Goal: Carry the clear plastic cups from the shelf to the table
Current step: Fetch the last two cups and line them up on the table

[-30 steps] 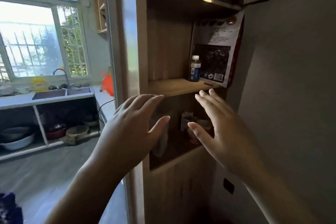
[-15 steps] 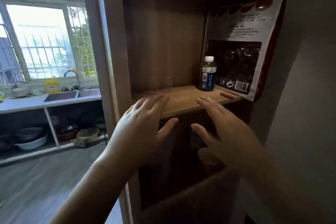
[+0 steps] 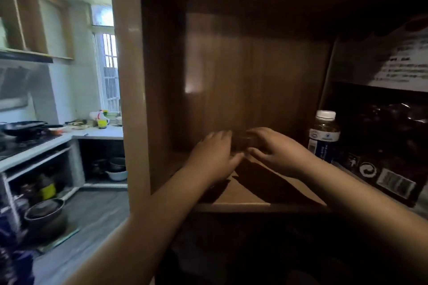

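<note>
Dim wooden shelf (image 3: 243,199) in a cabinet niche, kitchen counter off to the left. Half a second ago both hands hovered with spread fingers at the shelf's front edge; now they are deep inside, closed in from either side on something at the back. Between the fingertips sits a blurred, glassy shape, likely the clear plastic cups (image 3: 240,140), resting on the shelf board; count and outline too smeared to tell. Left hand (image 3: 214,157) curls against its left side, right hand (image 3: 274,151) against its right; whether the grip is firm, cannot tell. Judgement: pickup is just starting, the carry is yet to come. Bottle (image 3: 323,137) stands just right of the right hand, a dark printed bag (image 3: 389,136) beyond it.
</note>
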Tool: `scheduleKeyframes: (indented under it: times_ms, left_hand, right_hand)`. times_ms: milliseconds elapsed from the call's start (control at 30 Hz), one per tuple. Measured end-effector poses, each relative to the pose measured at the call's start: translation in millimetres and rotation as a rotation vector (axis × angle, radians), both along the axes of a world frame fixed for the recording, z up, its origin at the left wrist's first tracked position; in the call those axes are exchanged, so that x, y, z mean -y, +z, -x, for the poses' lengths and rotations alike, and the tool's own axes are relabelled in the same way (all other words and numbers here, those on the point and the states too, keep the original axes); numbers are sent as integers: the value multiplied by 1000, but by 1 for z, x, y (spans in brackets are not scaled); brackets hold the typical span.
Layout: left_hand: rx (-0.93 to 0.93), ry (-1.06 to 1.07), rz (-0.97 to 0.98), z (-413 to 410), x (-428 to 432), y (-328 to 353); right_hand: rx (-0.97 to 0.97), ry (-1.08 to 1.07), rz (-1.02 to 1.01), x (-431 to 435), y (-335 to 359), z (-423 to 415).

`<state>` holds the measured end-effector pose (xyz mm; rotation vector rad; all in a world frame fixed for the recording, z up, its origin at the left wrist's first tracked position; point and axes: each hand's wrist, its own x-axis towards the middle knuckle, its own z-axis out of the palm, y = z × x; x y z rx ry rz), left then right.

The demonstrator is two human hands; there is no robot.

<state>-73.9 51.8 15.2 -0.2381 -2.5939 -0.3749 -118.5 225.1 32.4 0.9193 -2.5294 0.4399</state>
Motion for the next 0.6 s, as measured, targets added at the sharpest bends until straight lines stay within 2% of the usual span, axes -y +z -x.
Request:
scheduleKeyframes:
  times_ms: [267, 467, 600]
  left_hand:
    - [25, 91, 12, 44, -6, 0]
    - [72, 139, 65, 53, -4, 2]
    - [76, 123, 47, 54, -5, 5]
  right_hand:
    - [-96, 82, -31, 12, -14, 55]
    - [-209, 107, -176, 10, -16, 62]
    - [-169, 166, -114, 7, -12, 63]
